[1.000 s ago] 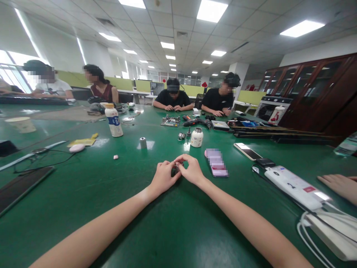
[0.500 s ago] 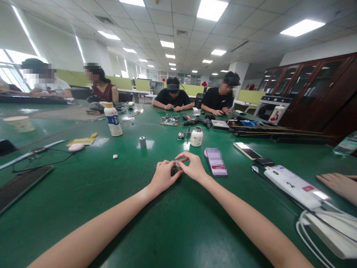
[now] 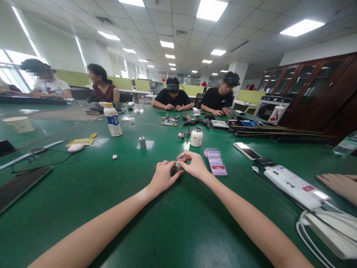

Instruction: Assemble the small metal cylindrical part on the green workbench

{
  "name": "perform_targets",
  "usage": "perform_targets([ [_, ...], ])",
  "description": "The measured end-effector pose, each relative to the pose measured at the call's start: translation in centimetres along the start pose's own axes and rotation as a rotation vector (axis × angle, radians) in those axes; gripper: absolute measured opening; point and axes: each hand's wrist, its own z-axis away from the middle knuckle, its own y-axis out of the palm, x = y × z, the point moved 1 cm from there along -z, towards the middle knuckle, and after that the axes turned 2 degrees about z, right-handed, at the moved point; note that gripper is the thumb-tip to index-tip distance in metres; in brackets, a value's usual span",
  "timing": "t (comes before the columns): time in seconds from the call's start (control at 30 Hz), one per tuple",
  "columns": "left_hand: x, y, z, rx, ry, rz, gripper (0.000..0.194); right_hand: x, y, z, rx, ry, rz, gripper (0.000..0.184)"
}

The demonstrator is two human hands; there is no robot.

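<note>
Just below the frame's centre, the left hand [image 3: 162, 176] grips a small metal cylinder [image 3: 179, 168], probably steadying it, while the right hand [image 3: 195, 166] pinches near its top.

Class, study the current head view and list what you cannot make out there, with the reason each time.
- Head view: most of the sides of the small grey metallic cylinder, covered by the left hand and right hand.
- Head view: writing on the rectangular phone with a lilac screen, pixelated.
- Head view: the wrist of a co-worker's bare hand, cut off by the right edge.
</note>
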Motion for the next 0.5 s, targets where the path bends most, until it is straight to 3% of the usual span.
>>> perform_targets([
  [0.17,-0.2,-0.1,0.0,0.007,-0.003,0.007,0.028,-0.4,0.4,0.1,-0.031,0.027,-0.021,0.008],
  [0.3,-0.2,-0.2,0.0,0.007,-0.004,-0.001,0.027,-0.5,0.8,0.2,-0.084,0.032,-0.052,0.015],
  [0.5,-0.1,0.0,-0.1,-0.003,-0.007,-0.002,0.029,-1.7,0.7,-0.2,-0.285,0.073,-0.157,0.024],
])
